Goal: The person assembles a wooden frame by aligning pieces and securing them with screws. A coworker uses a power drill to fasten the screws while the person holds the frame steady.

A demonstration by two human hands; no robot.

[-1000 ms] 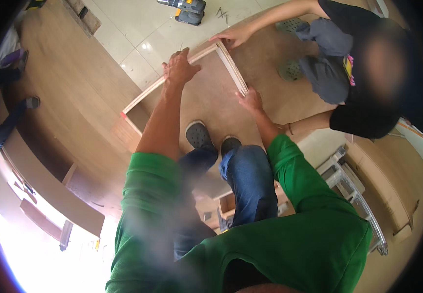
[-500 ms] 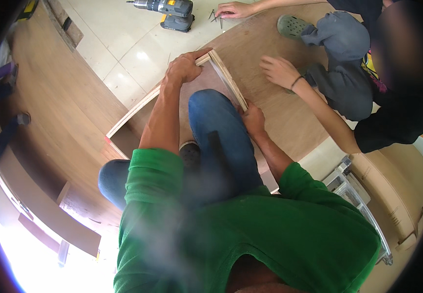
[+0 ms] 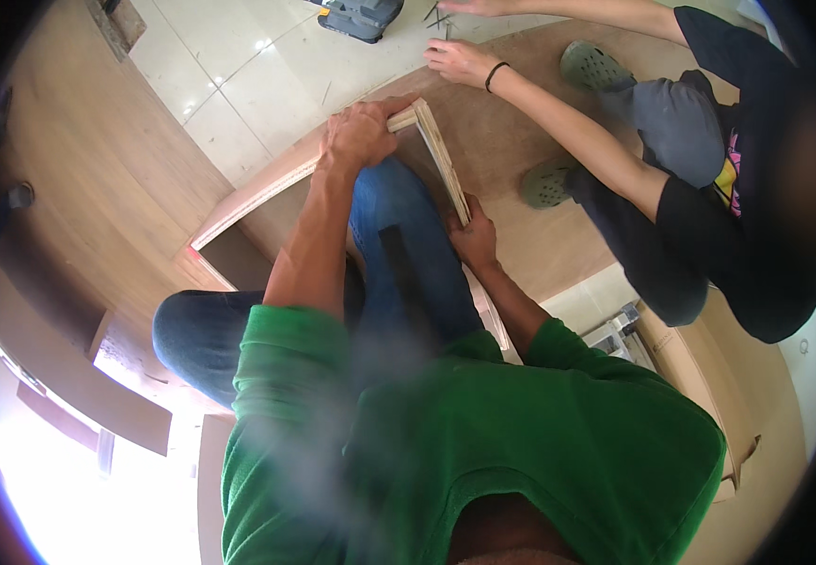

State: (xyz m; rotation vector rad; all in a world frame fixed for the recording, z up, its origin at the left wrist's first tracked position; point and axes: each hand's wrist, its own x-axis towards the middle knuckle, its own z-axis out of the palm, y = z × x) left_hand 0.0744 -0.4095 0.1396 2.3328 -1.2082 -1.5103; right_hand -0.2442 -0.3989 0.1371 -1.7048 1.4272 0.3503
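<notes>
A wooden frame (image 3: pixel 259 193) of plywood boards stands on edge around my bent knee. My left hand (image 3: pixel 361 135) is wrapped over its far board close to the corner, thumb and fingers curled on the edge. Lower down on the right-hand board, my right hand (image 3: pixel 476 234) grips that board's edge; some of its fingers are hidden behind the wood. The two boards meet at a corner just right of my left hand.
A co-worker's hand (image 3: pixel 462 62) with a black wristband reaches toward several screws (image 3: pixel 441 21) on the tiles. A drill (image 3: pixel 361 17) lies at the top. A large wooden panel (image 3: pixel 559 235) lies under the frame. A cardboard box (image 3: pixel 686 377) is at the right.
The co-worker's wristbanded hand has moved from beside the frame up to the screws. My hands keep their hold on the frame; my view has shifted slightly.
</notes>
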